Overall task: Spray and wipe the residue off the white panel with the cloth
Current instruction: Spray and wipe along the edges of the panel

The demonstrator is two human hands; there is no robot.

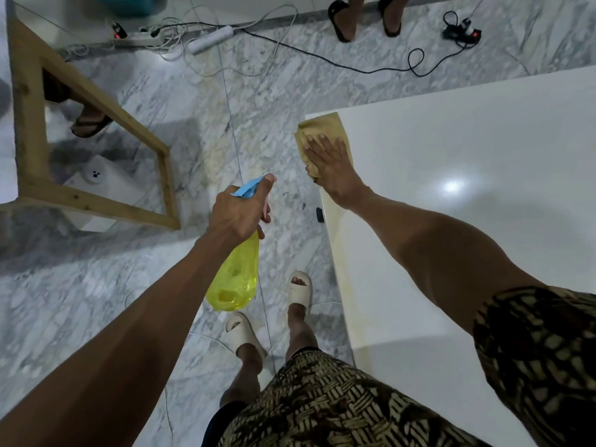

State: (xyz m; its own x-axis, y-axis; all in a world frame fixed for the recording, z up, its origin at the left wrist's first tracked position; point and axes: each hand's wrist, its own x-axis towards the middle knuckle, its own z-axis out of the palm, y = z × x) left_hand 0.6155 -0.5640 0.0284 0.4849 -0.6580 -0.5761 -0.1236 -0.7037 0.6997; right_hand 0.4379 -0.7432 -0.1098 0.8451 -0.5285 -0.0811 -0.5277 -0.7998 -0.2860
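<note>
The white panel [467, 195] fills the right half of the view, glossy, with a faint yellowish streak of residue along its left edge. A tan-yellow cloth [322, 130] lies bunched on the panel's far left corner. My right hand [329, 162] presses flat on the cloth, fingers spread and pointing away from me. My left hand [238, 211] grips the neck of a yellow spray bottle [237, 279] with a blue nozzle, held over the floor to the left of the panel, index finger stretched along the nozzle.
A wooden frame [96, 150] stands at left over a white box. Power strips and cables [209, 37] trail across the marble floor at the back. Another person's sandalled feet [364, 17] stand at the top. My own feet in pale slides [274, 311] are beside the panel's edge.
</note>
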